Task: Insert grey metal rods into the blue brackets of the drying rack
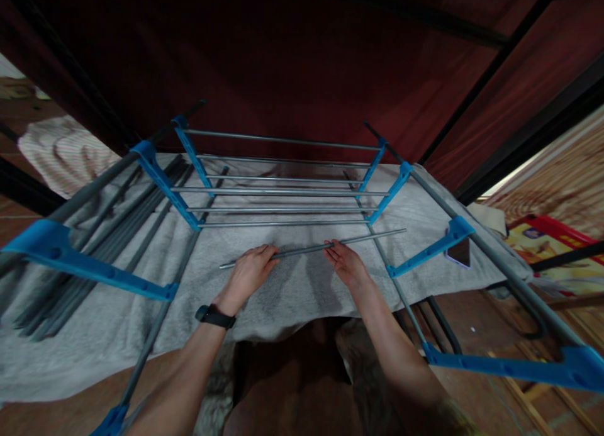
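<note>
A thin grey metal tube (302, 251) lies across both my hands. My left hand (252, 269) is wrapped over its left part, fingers closed. Farther right, my right hand (346, 263) pinches the tube between thumb and fingers. Around my hands stands a rack frame of grey poles and blue plastic brackets. Thin crossbars (283, 223) join the far left bracket (160, 183) and far right bracket (391, 192). The nearer left bracket (89, 260) and right bracket (431, 247) have no bar between them. The held tube's right end is near the right lower pole (384, 253).
A bundle of grey tubes (108, 241) lies on the left of the grey cloth (292, 310). A phone (457, 252) rests at the right behind a bracket. A red and yellow box (552, 250) stands far right. Dark red fabric (283, 58) hangs behind the frame.
</note>
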A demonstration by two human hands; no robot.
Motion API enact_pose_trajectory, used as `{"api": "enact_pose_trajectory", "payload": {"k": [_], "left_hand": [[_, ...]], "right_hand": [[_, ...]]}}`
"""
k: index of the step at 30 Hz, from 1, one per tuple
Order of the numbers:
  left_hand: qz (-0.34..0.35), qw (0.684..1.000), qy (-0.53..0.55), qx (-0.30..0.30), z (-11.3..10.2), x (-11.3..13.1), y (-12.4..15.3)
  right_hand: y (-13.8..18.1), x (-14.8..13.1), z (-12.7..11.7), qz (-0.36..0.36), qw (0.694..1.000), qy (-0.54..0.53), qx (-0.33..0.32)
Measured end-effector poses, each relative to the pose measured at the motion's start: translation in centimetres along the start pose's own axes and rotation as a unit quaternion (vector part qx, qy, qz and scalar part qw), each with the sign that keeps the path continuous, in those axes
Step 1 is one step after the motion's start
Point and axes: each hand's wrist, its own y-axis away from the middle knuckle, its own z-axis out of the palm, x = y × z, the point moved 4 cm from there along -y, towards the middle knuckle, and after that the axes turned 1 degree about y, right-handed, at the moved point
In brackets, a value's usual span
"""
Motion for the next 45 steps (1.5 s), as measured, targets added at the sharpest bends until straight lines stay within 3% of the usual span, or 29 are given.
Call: {"api": "enact_pose_trajectory", "payload": {"k": [18,26,33,45], "left_hand": [[-0.001,1.0,-0.019,0.013,-1.6,-3.8,0.4],[-0.001,1.0,-0.001,-0.01,-1.0,-2.7,0.3],[0.015,1.0,-0.013,0.014,-1.0,-2.0,0.0],[0.015,0.997,-0.048,0.06,-1.8,-2.4,0.2]], "right_hand": [[-1.0,-5.2,-3.5,-0.019,0.994,-0.042,0.103],[-1.0,-5.2,-3.7,-0.035,0.994,-0.045,0.094],[-0.9,-4.5,-3.0,-0.02,0.995,-0.048,0.08],[-0.5,-5.9,-3.9,-0.008,0.989,-0.04,0.143]]}}
